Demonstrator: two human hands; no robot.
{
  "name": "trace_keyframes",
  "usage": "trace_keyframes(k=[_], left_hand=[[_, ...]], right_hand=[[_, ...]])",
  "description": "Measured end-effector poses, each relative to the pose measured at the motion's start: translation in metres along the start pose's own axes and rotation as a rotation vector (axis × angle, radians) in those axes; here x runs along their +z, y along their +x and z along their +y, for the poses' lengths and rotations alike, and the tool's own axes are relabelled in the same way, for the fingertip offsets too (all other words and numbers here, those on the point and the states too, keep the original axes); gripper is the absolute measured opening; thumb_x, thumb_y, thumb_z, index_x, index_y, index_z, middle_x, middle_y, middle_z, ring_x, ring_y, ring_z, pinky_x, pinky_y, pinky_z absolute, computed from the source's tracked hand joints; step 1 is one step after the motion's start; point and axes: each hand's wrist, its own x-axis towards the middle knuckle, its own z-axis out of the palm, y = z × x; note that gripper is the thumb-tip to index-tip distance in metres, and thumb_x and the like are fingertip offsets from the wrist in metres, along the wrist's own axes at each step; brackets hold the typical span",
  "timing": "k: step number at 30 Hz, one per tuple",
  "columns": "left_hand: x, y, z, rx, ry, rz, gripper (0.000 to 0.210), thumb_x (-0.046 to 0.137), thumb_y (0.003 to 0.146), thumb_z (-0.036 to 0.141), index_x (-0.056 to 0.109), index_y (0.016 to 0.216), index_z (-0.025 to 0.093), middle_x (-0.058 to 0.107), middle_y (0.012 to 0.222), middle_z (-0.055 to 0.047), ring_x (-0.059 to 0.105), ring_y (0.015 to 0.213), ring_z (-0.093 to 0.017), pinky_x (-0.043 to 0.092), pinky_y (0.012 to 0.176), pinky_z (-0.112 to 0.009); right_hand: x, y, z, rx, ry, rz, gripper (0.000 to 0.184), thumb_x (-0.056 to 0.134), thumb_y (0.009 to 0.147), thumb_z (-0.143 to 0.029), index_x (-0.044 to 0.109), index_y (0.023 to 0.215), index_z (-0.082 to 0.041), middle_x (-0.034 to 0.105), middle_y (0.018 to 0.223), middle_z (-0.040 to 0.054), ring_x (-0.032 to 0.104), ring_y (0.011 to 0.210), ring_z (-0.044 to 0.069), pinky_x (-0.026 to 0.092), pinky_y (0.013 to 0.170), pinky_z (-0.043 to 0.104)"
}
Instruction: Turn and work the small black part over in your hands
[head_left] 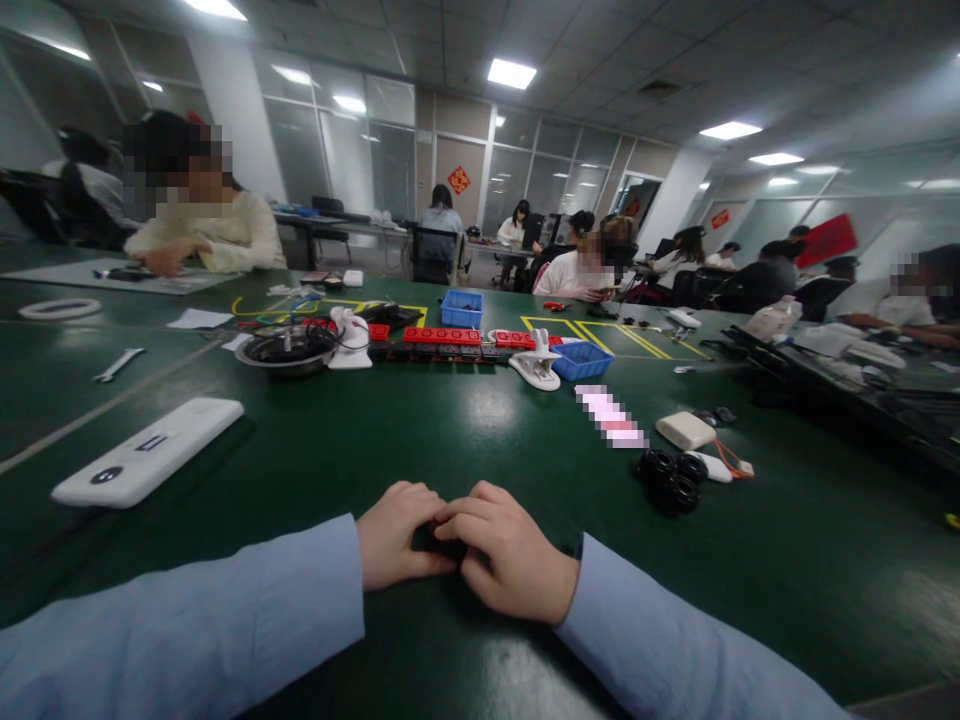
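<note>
My left hand [399, 538] rests on the green tabletop near its front edge. Its thumb lies apart from its fingers, with dark shadow in the gap. From the right, my right hand [511, 556] meets it, with loosely bent fingers touching the left fingertips. Both hands look open, and I see no object in either. The left fingertips are partly hidden behind the right hand. Ahead to the left lies a long white device [169, 450] with a round dark spot. Black round parts [670, 480] sit in a cluster ahead to the right.
Across the table are a metal bowl [281, 352], white clips [537, 362], a red strip [442, 336] and blue baskets [581, 360]. A wrench [120, 364] lies far left. A cream box [685, 430] is at right. People sit beyond.
</note>
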Motion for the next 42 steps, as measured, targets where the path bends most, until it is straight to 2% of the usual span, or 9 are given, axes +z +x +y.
trace_keyframes(k=[4, 11, 23, 34, 37, 42], left_hand=[[-0.0007, 0.0005, 0.0022, -0.011, -0.014, 0.004, 0.026, 0.066, 0.072, 0.040, 0.052, 0.070, 0.017, 0.055, 0.073, 0.002, 0.051, 0.075, -0.018, 0.034, 0.069, -0.029], [-0.0002, 0.0001, 0.0033, -0.014, 0.003, 0.020, 0.026, 0.064, 0.072, 0.042, 0.053, 0.070, 0.018, 0.055, 0.072, 0.002, 0.051, 0.074, -0.017, 0.034, 0.068, -0.029], [-0.0005, 0.0002, 0.0027, -0.010, -0.010, 0.015, 0.025, 0.063, 0.073, 0.043, 0.057, 0.075, 0.018, 0.056, 0.073, 0.002, 0.051, 0.074, -0.018, 0.034, 0.068, -0.029], [0.0000, 0.0009, 0.0021, -0.014, -0.011, 0.016, 0.028, 0.065, 0.071, 0.044, 0.057, 0.073, 0.017, 0.054, 0.071, 0.001, 0.050, 0.072, -0.018, 0.034, 0.067, -0.030], [0.0016, 0.0011, -0.0004, -0.016, -0.005, 0.013, 0.025, 0.066, 0.071, 0.042, 0.058, 0.075, 0.018, 0.056, 0.072, 0.002, 0.052, 0.073, -0.018, 0.034, 0.068, -0.030], [0.0028, 0.0000, -0.0024, 0.001, 0.010, 0.034, 0.027, 0.064, 0.072, 0.042, 0.059, 0.085, 0.019, 0.059, 0.078, 0.000, 0.053, 0.076, -0.019, 0.035, 0.070, -0.031]], right_hand=[[0.0046, 0.0006, 0.0030, -0.037, 0.049, 0.026, 0.031, 0.039, 0.062, -0.001, 0.056, 0.083, -0.016, 0.066, 0.089, 0.0051, 0.053, 0.075, 0.015, 0.040, 0.071, 0.031], [0.0103, -0.0004, 0.0063, -0.074, 0.041, 0.038, 0.024, 0.040, 0.077, -0.003, 0.057, 0.080, -0.018, 0.068, 0.090, 0.0012, 0.055, 0.073, 0.011, 0.039, 0.070, 0.029], [0.0105, 0.0014, 0.0044, -0.091, 0.049, 0.071, 0.026, 0.041, 0.078, -0.001, 0.058, 0.069, -0.018, 0.068, 0.085, -0.0008, 0.056, 0.071, 0.010, 0.038, 0.068, 0.028], [0.0105, 0.0000, 0.0048, -0.115, 0.042, 0.136, 0.030, 0.038, 0.081, -0.003, 0.064, 0.083, -0.019, 0.070, 0.093, -0.0008, 0.055, 0.073, 0.012, 0.038, 0.067, 0.031], [0.0102, -0.0009, 0.0049, -0.127, 0.033, 0.150, 0.033, 0.038, 0.081, -0.003, 0.063, 0.096, -0.019, 0.069, 0.099, -0.0009, 0.052, 0.071, 0.013, 0.039, 0.065, 0.031], [0.0055, -0.0044, 0.0022, -0.051, 0.029, 0.165, 0.043, 0.038, 0.074, -0.008, 0.054, 0.114, -0.015, 0.061, 0.108, 0.0078, 0.050, 0.084, 0.019, 0.041, 0.072, 0.035]])
